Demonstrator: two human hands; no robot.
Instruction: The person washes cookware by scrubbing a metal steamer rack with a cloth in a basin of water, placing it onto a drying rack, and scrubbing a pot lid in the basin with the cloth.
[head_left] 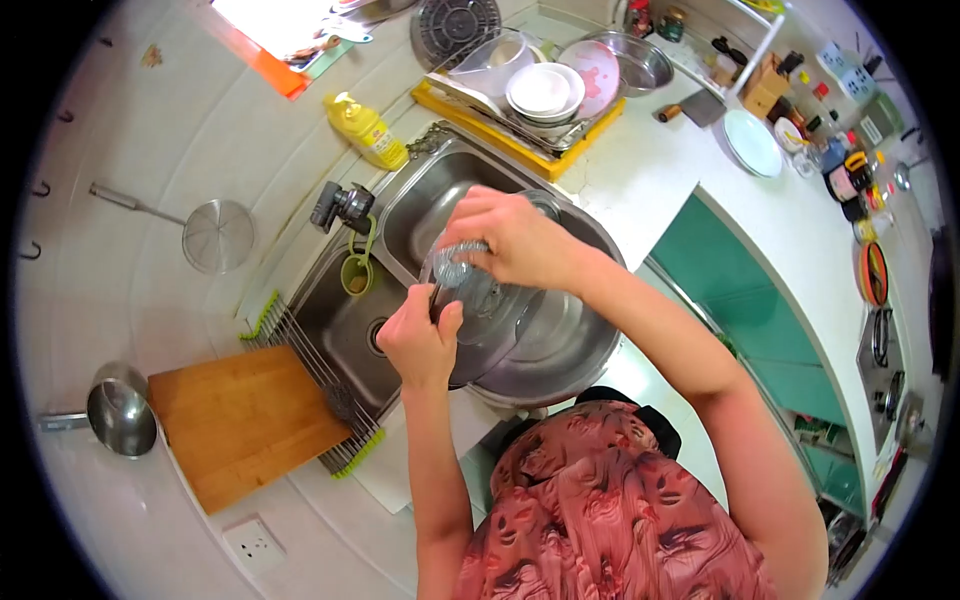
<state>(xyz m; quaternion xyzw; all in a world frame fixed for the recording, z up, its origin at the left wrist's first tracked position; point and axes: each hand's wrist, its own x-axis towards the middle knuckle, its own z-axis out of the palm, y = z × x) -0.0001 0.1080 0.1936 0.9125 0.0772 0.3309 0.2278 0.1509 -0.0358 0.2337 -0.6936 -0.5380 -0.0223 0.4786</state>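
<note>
My left hand point(418, 338) is closed on the rim of a clear glass lid point(495, 325), tilted over the sink. My right hand point(515, 240) is closed on a silvery wire scourer point(458, 265), pressed to the lid's upper part. Beneath the lid is a large round metal basin point(585, 365), resting over the sink's right side. The steel double sink point(440, 180) shows to the left and behind. Part of the lid is hidden by my fingers.
A faucet point(345, 207) with a green hanging strainer point(356, 272) stands behind the sink, near a yellow soap bottle point(368, 132). A wooden cutting board point(250, 420) lies on a rack at left. A dish rack point(570, 160) holds bowls and plates.
</note>
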